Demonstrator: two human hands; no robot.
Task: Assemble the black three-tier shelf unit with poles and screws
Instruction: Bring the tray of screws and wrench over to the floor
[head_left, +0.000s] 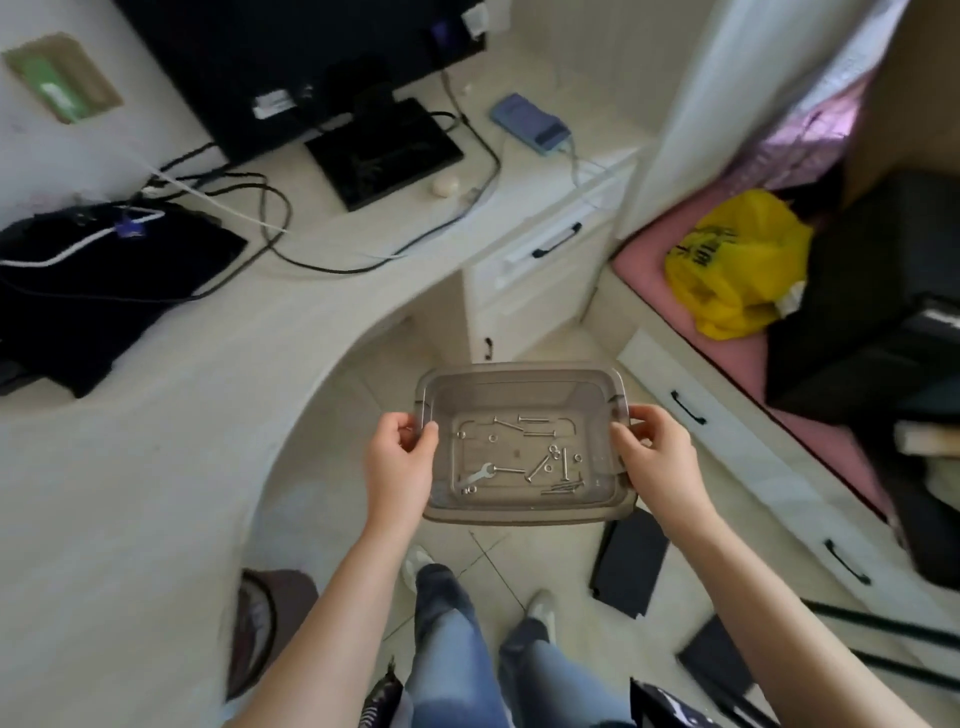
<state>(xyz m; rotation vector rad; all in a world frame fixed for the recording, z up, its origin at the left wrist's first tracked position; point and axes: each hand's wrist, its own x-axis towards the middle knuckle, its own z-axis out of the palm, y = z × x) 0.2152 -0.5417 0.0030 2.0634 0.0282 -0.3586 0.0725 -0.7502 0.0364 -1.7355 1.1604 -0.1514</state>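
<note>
**While both hands (400, 457) grip the bin (524, 382), the hardware lies loose inside**

As the translucent grey bin hangs over the tiled floor (483, 551), the left hand pinches its left rim, thumb inside and fingers curled outside. The right hand (657, 457) grips the right rim the same way. On the bin's bottom lie long screws (563, 464), several nuts (576, 458) and a small flat wrench (480, 474), all scattered. Black shelf panels (628, 564) lie on the floor below right, partly hidden by the bin and the right arm. Thin black poles (883, 626) near them are blurred and run out of frame. How many screws there are is hard to make out.
</note>
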